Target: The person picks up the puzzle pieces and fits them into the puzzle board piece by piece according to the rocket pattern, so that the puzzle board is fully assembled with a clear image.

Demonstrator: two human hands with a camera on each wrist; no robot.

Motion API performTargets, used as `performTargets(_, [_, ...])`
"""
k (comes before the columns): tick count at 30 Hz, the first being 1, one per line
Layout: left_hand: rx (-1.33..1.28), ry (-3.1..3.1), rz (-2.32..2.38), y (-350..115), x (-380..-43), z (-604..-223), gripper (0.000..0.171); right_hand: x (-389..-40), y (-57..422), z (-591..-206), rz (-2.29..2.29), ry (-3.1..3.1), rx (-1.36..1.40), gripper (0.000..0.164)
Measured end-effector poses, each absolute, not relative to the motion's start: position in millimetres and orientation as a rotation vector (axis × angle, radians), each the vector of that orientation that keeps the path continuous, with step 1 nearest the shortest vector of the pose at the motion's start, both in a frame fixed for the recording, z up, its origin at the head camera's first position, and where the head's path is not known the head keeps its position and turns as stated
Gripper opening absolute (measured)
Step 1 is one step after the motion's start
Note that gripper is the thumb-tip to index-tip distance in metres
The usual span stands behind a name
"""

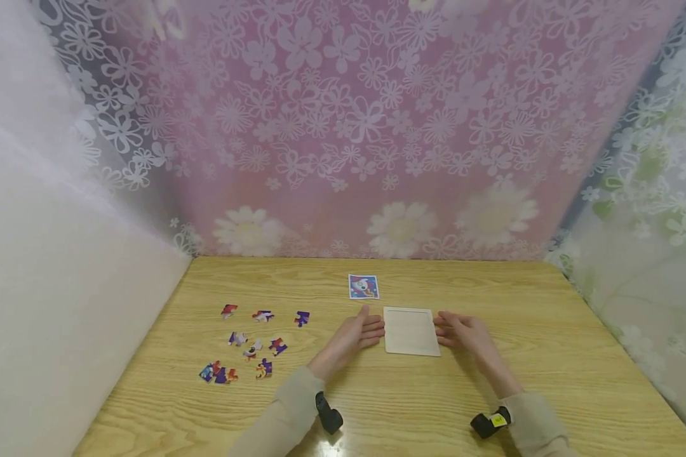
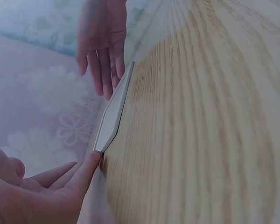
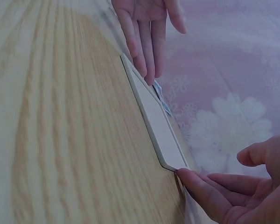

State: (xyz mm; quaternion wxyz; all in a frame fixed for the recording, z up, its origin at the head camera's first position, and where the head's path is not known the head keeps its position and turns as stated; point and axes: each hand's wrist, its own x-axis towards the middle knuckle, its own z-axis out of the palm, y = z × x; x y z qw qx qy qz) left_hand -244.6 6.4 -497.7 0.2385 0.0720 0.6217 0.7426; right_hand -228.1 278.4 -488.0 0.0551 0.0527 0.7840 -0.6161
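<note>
A square, pale wooden puzzle tray (image 1: 411,331) lies flat on the table, its low rim showing in the head view. At its left edge my left hand (image 1: 351,333) rests with straight fingers, palm turned inward and thumb raised. My right hand (image 1: 463,333) touches the opposite edge in the same way. Both wrist views show the tray (image 2: 113,112) edge-on between the two hands, with fingertips against its sides. Neither hand has its fingers curled round anything.
Several loose jigsaw pieces (image 1: 252,349) are spread over the left of the wooden table (image 1: 434,412); some bunch together at the near left. Behind the tray lies a small picture card (image 1: 363,287) with a cartoon figure. Flowered cloth (image 1: 343,158) hangs beyond the table.
</note>
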Motion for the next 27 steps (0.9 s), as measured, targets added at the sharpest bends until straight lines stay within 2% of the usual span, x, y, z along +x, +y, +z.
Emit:
performTargets(9, [0.168, 1.725, 2.046, -6, -244, -500, 0.07, -229, 267, -492, -1.905, 2.362, 0.117, 0.046])
performTargets(27, [0.149, 1.781, 2.021, -37, -237, -497, 0.069, -226, 241, -490, -1.901, 2.306, 0.081, 0.049])
